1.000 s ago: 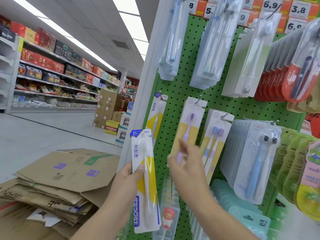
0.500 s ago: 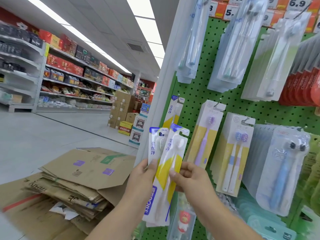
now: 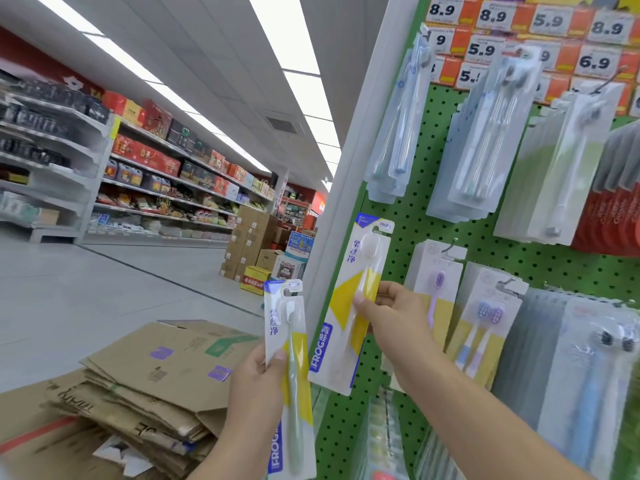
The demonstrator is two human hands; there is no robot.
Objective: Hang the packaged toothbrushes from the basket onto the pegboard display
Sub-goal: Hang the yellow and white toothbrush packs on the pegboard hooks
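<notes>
clearly light, stiff cards: the right hand (image 3: 394,315) pinches one toothbrush pack (image 3: 349,306) mid-card, raised against the pegboard (image 3: 485,251); the left hand (image 3: 258,393) grips a second pack (image 3: 289,379) lower. i'd hold nearer the top hole.

Two upright yellow-white toothbrush packs (image 3: 349,306)
</notes>
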